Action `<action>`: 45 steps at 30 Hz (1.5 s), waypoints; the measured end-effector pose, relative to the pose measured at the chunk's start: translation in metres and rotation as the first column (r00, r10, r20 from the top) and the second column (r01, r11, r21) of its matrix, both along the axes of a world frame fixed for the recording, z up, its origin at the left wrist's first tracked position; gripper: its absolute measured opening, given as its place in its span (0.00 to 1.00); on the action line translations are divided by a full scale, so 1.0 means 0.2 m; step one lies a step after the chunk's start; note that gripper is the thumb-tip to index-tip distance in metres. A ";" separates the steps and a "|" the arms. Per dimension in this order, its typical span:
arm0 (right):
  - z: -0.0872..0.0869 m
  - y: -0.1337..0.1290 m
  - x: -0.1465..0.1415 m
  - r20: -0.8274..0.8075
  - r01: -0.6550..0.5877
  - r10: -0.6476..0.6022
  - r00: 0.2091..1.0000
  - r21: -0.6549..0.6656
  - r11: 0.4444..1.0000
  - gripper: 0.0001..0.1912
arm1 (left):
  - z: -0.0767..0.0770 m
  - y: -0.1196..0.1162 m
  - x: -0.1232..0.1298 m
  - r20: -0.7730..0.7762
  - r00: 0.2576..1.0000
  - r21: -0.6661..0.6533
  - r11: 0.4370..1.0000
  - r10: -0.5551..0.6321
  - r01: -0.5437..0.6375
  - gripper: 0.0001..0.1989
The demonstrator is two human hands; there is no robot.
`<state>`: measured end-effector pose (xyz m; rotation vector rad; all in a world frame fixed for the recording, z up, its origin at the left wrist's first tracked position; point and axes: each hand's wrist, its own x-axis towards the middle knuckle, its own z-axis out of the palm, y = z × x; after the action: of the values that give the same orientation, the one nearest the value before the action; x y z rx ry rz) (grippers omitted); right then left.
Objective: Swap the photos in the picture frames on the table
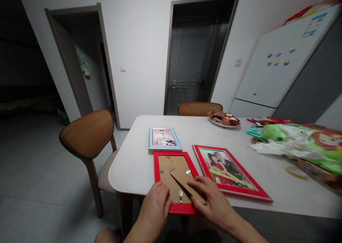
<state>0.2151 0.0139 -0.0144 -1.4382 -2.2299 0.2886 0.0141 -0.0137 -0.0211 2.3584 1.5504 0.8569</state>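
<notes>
A red picture frame (175, 208) lies face down at the table's near edge, its brown backing board (171, 186) showing, with metal clips around it. My left hand (157, 200) grips the frame's lower left corner, fingers curled over the edge. On the right side, my right hand (210, 198) has its thumb and fingers closed on the board's stand flap (196, 193), which is tilted up a little from the backing. Just beyond the frame lies a light blue frame (163, 138) with a photo. To the right is another red frame (227, 168), photo side up.
A plate of wrapped items (224, 119) sits at the table's far side. Plastic bags and a green toy (274, 132) cover the right part, near a roll of tape (296, 173). Wooden chairs stand at the left (89, 134) and far side (199, 109).
</notes>
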 end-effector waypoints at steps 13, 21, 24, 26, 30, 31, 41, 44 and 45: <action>-0.01 0.12 -0.03 0.109 -0.019 0.008 0.994 0.093 0.995 0.17 | 0.01 -0.05 -0.04 -0.087 0.995 -0.114 0.993 -0.039 0.029 0.22; -0.02 0.23 -0.05 0.217 0.020 -0.044 0.975 0.113 0.993 0.15 | 0.04 -0.05 -0.02 -0.055 0.998 -0.192 0.981 0.011 -0.022 0.18; -0.02 0.22 -0.04 0.214 0.003 -0.024 0.976 0.098 0.995 0.15 | 0.05 -0.05 -0.02 -0.042 0.999 -0.210 0.978 0.008 -0.017 0.17; -0.01 0.20 -0.05 0.219 0.004 -0.026 0.975 0.099 0.995 0.14 | 0.06 -0.05 -0.02 -0.031 1.000 -0.213 0.977 0.006 -0.013 0.17; 0.03 0.11 -0.07 0.178 -0.104 0.079 0.981 0.138 0.985 0.13 | 0.06 -0.05 -0.03 -0.012 1.000 -0.215 0.977 0.000 -0.003 0.17; 0.04 0.08 -0.08 0.162 -0.174 0.152 0.975 0.133 0.976 0.13 | 0.06 -0.05 -0.03 -0.011 1.000 -0.212 0.977 0.001 -0.003 0.17; 0.08 -0.05 -0.12 0.165 -0.437 0.422 0.891 0.067 0.897 0.12 | 0.04 -0.04 -0.03 -0.005 1.000 -0.201 0.980 0.013 -0.013 0.21; 0.09 -0.05 -0.11 0.177 -0.440 0.426 0.887 0.048 0.897 0.12 | 0.03 -0.05 -0.04 0.017 1.000 -0.184 0.983 0.009 -0.005 0.20; 0.09 -0.06 -0.11 0.177 -0.439 0.425 0.887 0.042 0.898 0.12 | 0.03 -0.05 -0.04 0.023 1.000 -0.183 0.983 0.009 -0.005 0.19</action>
<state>0.1933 0.0026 0.0045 -0.9348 -2.6553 0.2239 0.0069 -0.0232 -0.0145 2.2075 1.5575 0.7078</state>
